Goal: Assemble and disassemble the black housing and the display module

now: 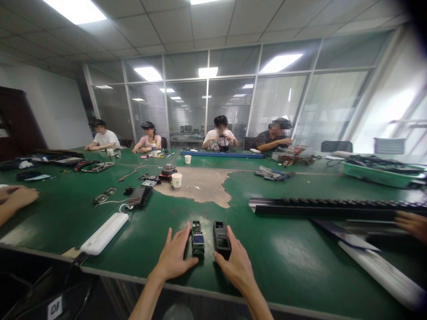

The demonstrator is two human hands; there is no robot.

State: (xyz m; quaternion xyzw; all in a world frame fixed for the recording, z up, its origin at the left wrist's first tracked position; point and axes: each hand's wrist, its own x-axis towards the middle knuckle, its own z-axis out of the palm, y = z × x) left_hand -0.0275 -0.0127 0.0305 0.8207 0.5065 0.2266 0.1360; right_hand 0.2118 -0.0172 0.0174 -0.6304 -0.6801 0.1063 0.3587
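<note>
In the head view, my left hand (pixel 175 255) lies beside a narrow green circuit board (pixel 198 240) with a small bluish screen. Its fingers are spread along the board's left side, and the thumb reaches near the lower end. To the right, my right hand (pixel 237 262) holds a black plastic casing (pixel 220 238) with several cut-outs. The thumb is at the casing's lower left and the fingers lie along its right side. Board and casing are side by side with a gap of green tabletop between them.
A white power strip (pixel 105 233) lies left on the green table (pixel 283 262). A long black rail (pixel 333 206) and a white bar (pixel 383 271) lie right. Paper cups (pixel 176 180), cables and a green basket (pixel 380 173) stand farther back. Several people sit opposite; other hands (pixel 20 198) show at both sides.
</note>
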